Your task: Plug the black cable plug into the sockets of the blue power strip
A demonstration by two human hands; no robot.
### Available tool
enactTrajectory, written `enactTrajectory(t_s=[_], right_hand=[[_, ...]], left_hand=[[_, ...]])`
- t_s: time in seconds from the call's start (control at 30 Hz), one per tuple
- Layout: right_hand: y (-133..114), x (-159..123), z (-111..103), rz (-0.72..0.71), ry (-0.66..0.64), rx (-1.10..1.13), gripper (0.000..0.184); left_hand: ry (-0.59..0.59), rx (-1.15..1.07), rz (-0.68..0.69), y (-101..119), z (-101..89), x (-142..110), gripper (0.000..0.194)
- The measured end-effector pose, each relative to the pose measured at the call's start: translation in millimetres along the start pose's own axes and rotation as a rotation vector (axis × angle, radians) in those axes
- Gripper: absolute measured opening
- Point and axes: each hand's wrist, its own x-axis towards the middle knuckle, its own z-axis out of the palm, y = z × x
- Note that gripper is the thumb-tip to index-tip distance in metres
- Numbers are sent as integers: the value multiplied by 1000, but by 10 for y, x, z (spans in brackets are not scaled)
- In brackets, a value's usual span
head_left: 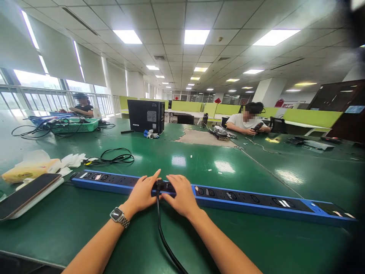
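A long blue-and-black power strip (242,196) lies across the green table, its sockets facing up. Near its middle, a black plug (159,185) sits at a socket, and its thick power cord (163,232) runs down toward me. Just left of the plug, my left hand (144,192) grips the strip, fingers over the far edge, thumb at the front, index finger stretched beside the plug. My right hand (182,194) is wrapped over the strip to the right of the plug, its thumb near the cord. Sockets beneath both hands are hidden.
A phone (31,194) on a white box and a tissue pack (37,169) lie left. Behind are a coiled black cable (116,156), a green basket (74,126) of cables and a black computer case (146,116). Two people sit across the table, one at right (246,120).
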Motion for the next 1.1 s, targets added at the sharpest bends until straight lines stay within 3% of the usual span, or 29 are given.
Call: enactTrajectory(t_s=[0.07, 0.17, 0.27, 0.37, 0.53, 0.67, 0.97, 1.1], right_hand=[[-109, 149, 136, -55, -23, 18, 43], [-166, 273, 220, -60, 18, 14, 33], [-73, 274, 74, 31, 221, 32, 32], [199, 120, -242, 89, 377, 60, 34], [897, -513, -751, 218, 273, 16, 35], [1246, -919, -954, 315, 270, -43, 37], [1359, -901, -1071, 223, 230, 3, 34], [1365, -912, -1089, 215, 170, 21, 33]], left_hand=[[0, 40, -22, 12, 10, -33, 97], [10, 68, -33, 7, 38, -45, 100], [13, 80, -19, -11, 49, -35, 101], [17, 100, -31, -17, 40, -32, 100], [21, 113, -32, -10, 36, -37, 95], [40, 124, -54, -10, 61, -28, 88], [67, 94, -79, -47, 63, -14, 83], [80, -8, -36, 70, 111, 58, 76]])
